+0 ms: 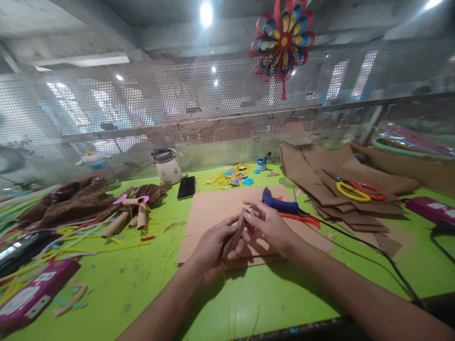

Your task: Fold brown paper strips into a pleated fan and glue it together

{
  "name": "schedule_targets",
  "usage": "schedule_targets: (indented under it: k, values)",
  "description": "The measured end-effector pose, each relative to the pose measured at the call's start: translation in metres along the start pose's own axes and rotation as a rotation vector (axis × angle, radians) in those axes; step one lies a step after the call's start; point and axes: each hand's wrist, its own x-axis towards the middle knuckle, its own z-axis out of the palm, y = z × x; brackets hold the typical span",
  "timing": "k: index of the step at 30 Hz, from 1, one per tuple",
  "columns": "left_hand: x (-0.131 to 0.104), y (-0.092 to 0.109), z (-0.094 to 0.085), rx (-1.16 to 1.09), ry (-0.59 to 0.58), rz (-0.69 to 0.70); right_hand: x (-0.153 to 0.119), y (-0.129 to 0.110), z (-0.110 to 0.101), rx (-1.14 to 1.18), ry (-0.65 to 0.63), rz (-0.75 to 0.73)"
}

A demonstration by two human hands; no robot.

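Observation:
Above a flat cardboard sheet [202, 222] on the green table, both hands hold a narrow folded piece of brown cardboard [234, 239]. My left hand [213, 244] has its fingers wrapped round the lower part of the piece. My right hand [268, 225] pinches its upper end, thumb and fingertips close together. Thin yellow strands hang below the piece. Just behind my right hand lies a blue glue gun [280, 202], its black cord running to the right. Red scissors-like handles or strips [302, 219] lie by the glue gun; which they are I cannot tell.
Brown paper sheets [341, 180] are stacked at the right under yellow- and red-handled scissors [355, 192]. A phone [186, 187] and a white jug [168, 166] stand behind. Cardboard rolls [140, 215], a brown cloth [71, 203] and a purple device [39, 293] are at the left.

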Motion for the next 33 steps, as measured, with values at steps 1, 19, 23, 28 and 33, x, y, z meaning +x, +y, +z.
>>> schedule_targets:
  k: [1,19,23,28,33]
  values:
    - [0.000,0.000,0.000,0.002,0.001,0.007,0.000,0.000,-0.001,-0.015,0.022,-0.003]
    - [0.003,0.004,-0.008,-0.063,0.085,-0.015,0.016,-0.010,-0.045,-0.061,0.475,-0.139]
    - [0.002,0.005,-0.009,-0.078,0.116,-0.040,0.017,-0.010,-0.048,0.012,0.474,-0.166]
    - [0.003,0.005,-0.009,-0.067,0.087,-0.040,0.008,-0.007,-0.027,-0.030,0.301,-0.167]
    - [0.004,0.006,-0.011,-0.006,0.044,-0.017,0.002,-0.014,-0.022,-0.041,0.143,-0.279]
